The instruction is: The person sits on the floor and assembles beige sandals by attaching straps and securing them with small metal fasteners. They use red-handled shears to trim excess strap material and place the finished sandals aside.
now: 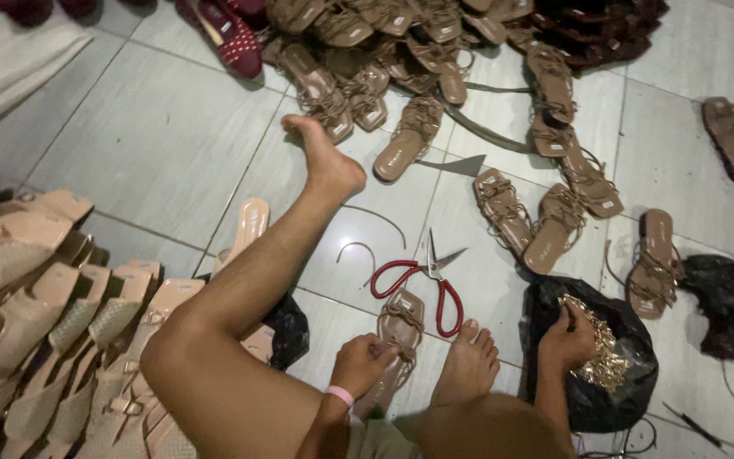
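We pin a sandal in our left grip; right grip closes on buckles in the bag; fitting one likely comes next.

The person sat on the tiled floor with the left hand on a strappy sandal just left of one foot. Scissors lay right behind that sandal. To the right, the right hand was inside a plastic bag of metal buckles. A stack of slide sandals sat far left, and a heap of strappy sandals lay at the back, with more pairs scattered right of the scissors.
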Available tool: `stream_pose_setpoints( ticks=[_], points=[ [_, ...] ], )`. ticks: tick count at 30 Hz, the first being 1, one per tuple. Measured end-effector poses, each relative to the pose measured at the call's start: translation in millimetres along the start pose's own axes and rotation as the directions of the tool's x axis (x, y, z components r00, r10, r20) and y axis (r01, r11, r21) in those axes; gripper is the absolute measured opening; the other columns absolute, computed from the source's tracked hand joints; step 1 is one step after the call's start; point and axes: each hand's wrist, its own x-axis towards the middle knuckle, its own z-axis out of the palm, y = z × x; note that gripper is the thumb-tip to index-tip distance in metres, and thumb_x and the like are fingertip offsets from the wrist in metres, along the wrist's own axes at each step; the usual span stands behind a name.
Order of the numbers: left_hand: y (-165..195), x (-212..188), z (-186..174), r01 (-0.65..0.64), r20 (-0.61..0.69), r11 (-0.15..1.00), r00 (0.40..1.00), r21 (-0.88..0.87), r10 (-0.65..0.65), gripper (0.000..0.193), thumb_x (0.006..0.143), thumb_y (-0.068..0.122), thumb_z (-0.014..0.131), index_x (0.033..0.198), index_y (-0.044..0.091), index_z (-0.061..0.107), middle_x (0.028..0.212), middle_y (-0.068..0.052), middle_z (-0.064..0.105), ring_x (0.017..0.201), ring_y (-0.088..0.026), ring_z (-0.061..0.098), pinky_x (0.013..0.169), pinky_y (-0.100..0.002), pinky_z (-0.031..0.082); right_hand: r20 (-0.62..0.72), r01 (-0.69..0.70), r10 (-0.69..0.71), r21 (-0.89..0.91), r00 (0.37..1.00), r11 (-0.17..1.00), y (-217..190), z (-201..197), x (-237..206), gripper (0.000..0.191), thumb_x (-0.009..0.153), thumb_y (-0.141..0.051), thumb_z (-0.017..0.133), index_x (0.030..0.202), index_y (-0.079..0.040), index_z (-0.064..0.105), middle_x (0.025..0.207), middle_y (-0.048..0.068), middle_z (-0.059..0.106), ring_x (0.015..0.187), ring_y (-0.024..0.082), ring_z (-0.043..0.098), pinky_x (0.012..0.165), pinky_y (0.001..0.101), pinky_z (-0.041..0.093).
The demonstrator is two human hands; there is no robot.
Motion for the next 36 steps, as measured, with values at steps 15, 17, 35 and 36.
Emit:
stream_pose_setpoints(
  ticks=[15,17,35,36],
  points=[
    [-4.8,3.7,9.3,-0.115,0.030,0.991,0.993,0.066,0.113,0.040,0.083,0.041,0.079,0.091,0.004,0.070,0.090,-0.015,0.071,0.085,-0.032,0.069,0.077,-0.041,0.054,0.007,-0.191,0.193,-0.097,0.981,0.977,-20.5,-8.8,8.0,0.017,0.095,-0.001,0.077,0.111,-0.004,0.081,0.100,0.017,0.076,0.085,0.028,0.072,0.076,0.0365,0.056],
    [-1.5,3.4,7.2,-0.118,0.029,0.991,0.993,0.069,0.116,0.040,0.083,0.041,0.079,0.092,0.004,0.069,0.090,-0.015,0.071,0.086,-0.032,0.069,0.078,-0.041,0.054,-0.018,-0.173,0.173,-0.026,0.985,0.985,-20.6,-8.0,9.5,0.018,0.097,-0.001,0.075,0.114,-0.003,0.079,0.102,0.016,0.076,0.086,0.026,0.072,0.077,0.0337,0.057],
    [10.7,0.4,-2.8,-0.135,0.022,0.984,0.991,0.118,0.133,0.033,0.083,0.035,0.077,0.099,0.007,0.069,0.096,-0.012,0.071,0.091,-0.032,0.069,0.080,-0.043,0.054,0.541,0.139,-0.309,0.332,0.782,0.933,-83.0,31.1,-35.9,0.016,0.087,-0.008,0.075,0.102,-0.007,0.079,0.110,0.011,0.077,0.105,0.028,0.070,0.092,0.0369,0.055],
    [11.6,0.8,-3.7,-0.136,0.021,0.981,0.991,0.139,0.135,0.033,0.084,0.035,0.078,0.099,0.007,0.068,0.097,-0.012,0.071,0.091,-0.032,0.069,0.080,-0.043,0.054,0.543,0.125,-0.304,0.342,0.782,0.931,-83.8,30.4,-36.0,0.016,0.087,-0.009,0.074,0.103,-0.007,0.079,0.112,0.011,0.077,0.106,0.028,0.070,0.092,0.0370,0.055]
  ],
)
